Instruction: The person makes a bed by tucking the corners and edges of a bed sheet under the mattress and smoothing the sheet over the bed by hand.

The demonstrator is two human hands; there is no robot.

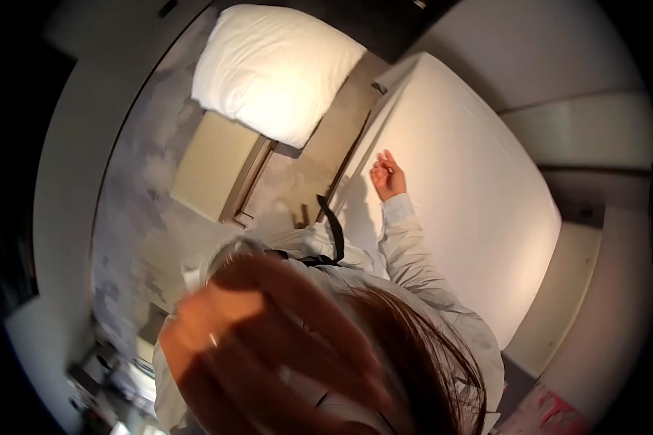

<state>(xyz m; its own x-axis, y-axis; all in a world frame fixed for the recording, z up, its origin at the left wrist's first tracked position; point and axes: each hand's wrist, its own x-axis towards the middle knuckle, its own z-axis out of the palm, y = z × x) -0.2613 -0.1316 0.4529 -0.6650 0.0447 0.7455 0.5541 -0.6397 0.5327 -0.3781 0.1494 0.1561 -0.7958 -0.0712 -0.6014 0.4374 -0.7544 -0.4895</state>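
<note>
My left hand point(261, 337) is very close to the camera and partly blurred, with a ring on one finger. Its fingers stretch toward the lower right, and I see nothing held in it. Over the near side of a bed with a smooth white sheet point(464, 188), my right hand point(389, 180) has its fingers loosely bent and apart, holding nothing. Whether it touches the sheet I cannot tell. A plump white pillow point(276, 69) lies to the upper left of the bed, away from both hands, resting partly over a pale boxy piece of furniture point(214, 167).
A patterned grey and beige carpet point(134, 210) runs along the left. Between the pale furniture and the bed lies a narrow strip of floor point(283, 181). A dark strap point(332, 228) hangs at my waist. A pale panel point(562, 290) borders the bed's right side.
</note>
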